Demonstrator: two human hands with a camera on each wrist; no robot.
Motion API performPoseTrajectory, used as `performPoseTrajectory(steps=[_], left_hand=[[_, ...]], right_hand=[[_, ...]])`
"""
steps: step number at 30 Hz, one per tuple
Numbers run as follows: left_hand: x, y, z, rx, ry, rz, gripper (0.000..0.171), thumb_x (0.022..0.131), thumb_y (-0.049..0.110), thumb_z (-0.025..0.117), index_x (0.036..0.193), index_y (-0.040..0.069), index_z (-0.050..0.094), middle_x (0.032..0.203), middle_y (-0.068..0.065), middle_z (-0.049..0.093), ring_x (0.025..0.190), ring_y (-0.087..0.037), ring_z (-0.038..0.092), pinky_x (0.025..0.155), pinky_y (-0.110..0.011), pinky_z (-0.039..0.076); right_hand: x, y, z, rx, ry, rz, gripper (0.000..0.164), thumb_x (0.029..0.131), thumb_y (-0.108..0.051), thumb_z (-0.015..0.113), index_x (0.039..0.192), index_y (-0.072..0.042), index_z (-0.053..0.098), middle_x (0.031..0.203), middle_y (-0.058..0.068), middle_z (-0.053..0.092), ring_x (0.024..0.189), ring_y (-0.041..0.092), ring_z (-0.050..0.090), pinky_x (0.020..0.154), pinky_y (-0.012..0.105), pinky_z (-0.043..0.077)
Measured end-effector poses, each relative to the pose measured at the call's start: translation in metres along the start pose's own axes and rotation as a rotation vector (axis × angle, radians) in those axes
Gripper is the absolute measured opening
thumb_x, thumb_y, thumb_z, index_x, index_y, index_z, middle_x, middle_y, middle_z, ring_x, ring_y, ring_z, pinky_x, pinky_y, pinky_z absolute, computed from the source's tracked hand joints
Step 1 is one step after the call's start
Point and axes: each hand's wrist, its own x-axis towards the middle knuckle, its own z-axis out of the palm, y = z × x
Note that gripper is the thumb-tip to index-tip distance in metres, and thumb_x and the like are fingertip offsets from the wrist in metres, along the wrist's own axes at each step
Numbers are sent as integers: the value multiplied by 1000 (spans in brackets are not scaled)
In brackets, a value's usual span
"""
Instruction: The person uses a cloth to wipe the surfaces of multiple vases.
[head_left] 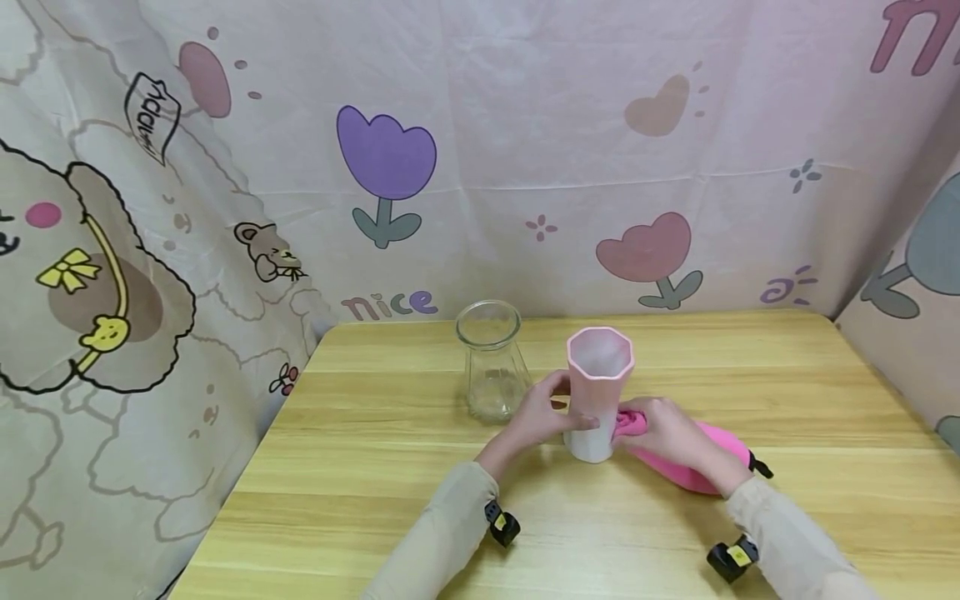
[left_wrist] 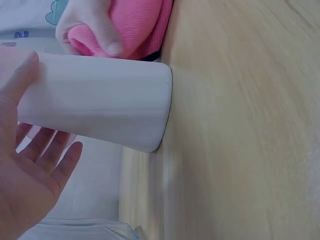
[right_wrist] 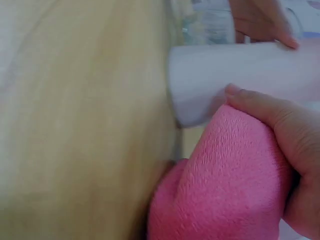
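A tall vase (head_left: 600,387), pink at its faceted rim and fading to white below, stands upright on the wooden table. My left hand (head_left: 542,410) holds it from the left, thumb across the front and fingers behind. On the other side, my right hand (head_left: 667,432) grips a bunched pink cloth (head_left: 729,443) against the vase's lower wall. The cloth's loose part trails over the table to the right, ending in a black loop (head_left: 761,465). In the right wrist view the right thumb lies along the cloth's (right_wrist: 225,180) top edge, its tip at the vase (right_wrist: 210,75).
A clear glass vase (head_left: 491,367) with a wide round rim stands just left of my left hand. The wooden table (head_left: 360,483) ends at a printed fabric backdrop (head_left: 487,150). Fabric also hangs along the left and right sides.
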Motion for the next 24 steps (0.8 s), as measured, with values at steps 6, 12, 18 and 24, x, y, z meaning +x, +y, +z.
performPoseTrajectory(steps=[6, 12, 18, 24], left_hand=[[-3, 15, 2, 110, 22, -1, 79, 61, 31, 84, 128, 17, 44, 116, 6, 55, 102, -9, 53, 88, -35, 46], [-6, 25, 16, 333, 260, 32, 82, 55, 47, 83, 121, 16, 45, 105, 7, 53, 93, -12, 52, 73, -21, 44], [-8, 22, 32, 470, 484, 18, 78, 51, 61, 78, 108, 17, 46, 95, 6, 51, 83, -7, 45, 65, -17, 37], [-9, 22, 39, 397, 527, 9, 69, 54, 58, 78, 101, 18, 47, 90, 11, 48, 80, -5, 47, 64, -17, 39]], right_hand=[[-4, -1, -24, 95, 137, 93, 48, 77, -27, 72, 112, 3, 61, 102, 13, 66, 95, 27, 62, 81, 40, 51], [-7, -4, -34, 153, 238, 142, 50, 78, -31, 71, 118, -4, 59, 111, 9, 64, 105, 13, 57, 87, 16, 45], [-8, -5, -35, 205, 300, 122, 46, 77, -25, 72, 117, -6, 60, 109, 8, 65, 96, -16, 48, 82, 1, 37], [-7, -6, -34, 225, 319, 127, 47, 76, -23, 74, 118, -6, 60, 110, 9, 65, 95, -16, 49, 81, 1, 38]])
